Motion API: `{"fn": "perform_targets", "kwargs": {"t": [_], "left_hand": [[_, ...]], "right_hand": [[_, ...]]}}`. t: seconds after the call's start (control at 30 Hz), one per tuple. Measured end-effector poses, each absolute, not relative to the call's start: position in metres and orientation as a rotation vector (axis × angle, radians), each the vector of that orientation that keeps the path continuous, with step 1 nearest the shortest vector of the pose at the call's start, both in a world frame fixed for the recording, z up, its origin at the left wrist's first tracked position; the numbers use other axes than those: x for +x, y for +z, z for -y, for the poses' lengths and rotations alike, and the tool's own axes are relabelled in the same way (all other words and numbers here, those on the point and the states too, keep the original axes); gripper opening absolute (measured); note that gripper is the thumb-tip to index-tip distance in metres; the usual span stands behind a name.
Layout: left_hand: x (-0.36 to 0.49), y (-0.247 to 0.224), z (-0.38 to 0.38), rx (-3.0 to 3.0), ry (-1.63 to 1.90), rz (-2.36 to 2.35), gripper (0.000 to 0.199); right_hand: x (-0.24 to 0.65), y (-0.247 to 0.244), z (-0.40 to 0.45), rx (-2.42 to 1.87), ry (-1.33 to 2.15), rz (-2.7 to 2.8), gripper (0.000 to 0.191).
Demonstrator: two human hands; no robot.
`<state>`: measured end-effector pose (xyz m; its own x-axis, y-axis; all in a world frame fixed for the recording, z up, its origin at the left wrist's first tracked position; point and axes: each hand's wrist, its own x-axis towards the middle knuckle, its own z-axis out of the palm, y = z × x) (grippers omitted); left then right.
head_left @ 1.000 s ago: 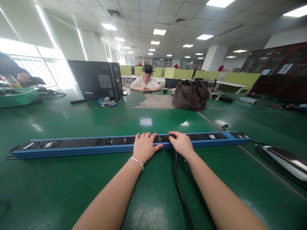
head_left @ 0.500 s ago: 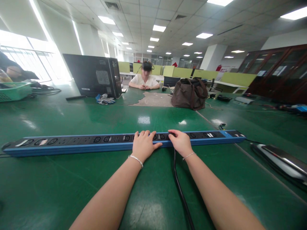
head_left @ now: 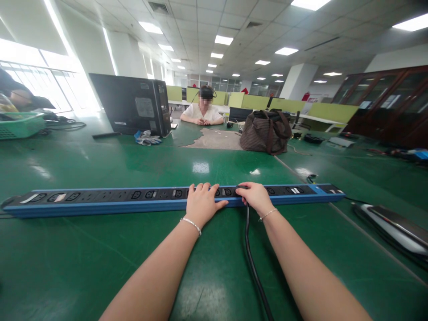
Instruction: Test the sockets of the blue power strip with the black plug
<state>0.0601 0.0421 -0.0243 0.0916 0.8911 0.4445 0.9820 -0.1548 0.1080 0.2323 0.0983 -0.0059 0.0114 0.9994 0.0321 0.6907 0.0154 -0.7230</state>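
Note:
A long blue power strip [head_left: 100,210] with a black face and rows of sockets lies across the green table. My left hand [head_left: 203,200] bears down on its middle, fingers over the top and thumb along the near blue side. Just right of it, my right hand [head_left: 256,197] pinches a black plug [head_left: 240,187] at the strip's face, mostly hidden by the fingers. From beneath that hand a thick black cable [head_left: 251,254] runs down toward me. How deep the plug sits in a socket cannot be seen.
Behind the strip stand a black computer case [head_left: 130,104], work gloves [head_left: 147,138] and a brown bag [head_left: 265,131]. A person [head_left: 202,113] sits across the table. A green basket [head_left: 22,127] is at far left, a silver-black device [head_left: 394,227] at right.
My right hand has shifted very slightly right and tilted over the plug, and the cable's upper end has moved with it. My left hand keeps its place on the strip.

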Motion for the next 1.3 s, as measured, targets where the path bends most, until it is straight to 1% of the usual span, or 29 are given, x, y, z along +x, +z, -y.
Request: {"fn": "perform_targets", "kwargs": {"t": [0.07, 0.13, 0.2, 0.27, 0.33, 0.43, 0.57, 0.83, 1.13, 1.3], "left_hand": [[0.06, -0.024, -0.042, -2.154, -0.615, 1.88, 0.057], [0.061, -0.024, -0.042, -2.159, -0.62, 1.877, 0.058], [0.061, -0.023, -0.042, -2.161, -0.616, 1.888, 0.058], [0.06, -0.023, -0.042, -2.164, -0.601, 1.902, 0.059], [0.06, -0.023, -0.042, -2.167, -0.597, 1.9, 0.059], [0.059, -0.024, -0.043, -2.164, -0.619, 1.88, 0.059], [0.059, -0.024, -0.043, -2.165, -0.598, 1.884, 0.059], [0.06, -0.024, -0.043, -2.162, -0.595, 1.891, 0.059], [0.061, -0.021, -0.041, -2.172, -0.568, 1.921, 0.059], [0.061, -0.021, -0.041, -2.177, -0.57, 1.924, 0.059]], "right_hand": [[0.232, -0.008, -0.097, -1.664, 0.734, 1.664, 0.038], [0.232, 0.0, -0.093, -1.572, 0.715, 1.614, 0.037], [0.233, 0.021, -0.087, -1.426, 0.676, 1.536, 0.038], [0.236, 0.047, -0.083, -1.235, 0.626, 1.408, 0.044], [0.242, 0.067, -0.081, -1.136, 0.644, 1.31, 0.048], [0.251, 0.073, -0.083, -1.207, 0.801, 1.263, 0.046], [0.263, 0.056, -0.091, -1.299, 0.926, 1.326, 0.046], [0.281, 0.044, -0.103, -1.588, 0.76, 1.508, 0.041], [0.307, 0.046, -0.105, -1.627, 0.628, 1.53, 0.039], [0.328, 0.037, -0.112, -1.741, 0.56, 1.516, 0.039]]}}
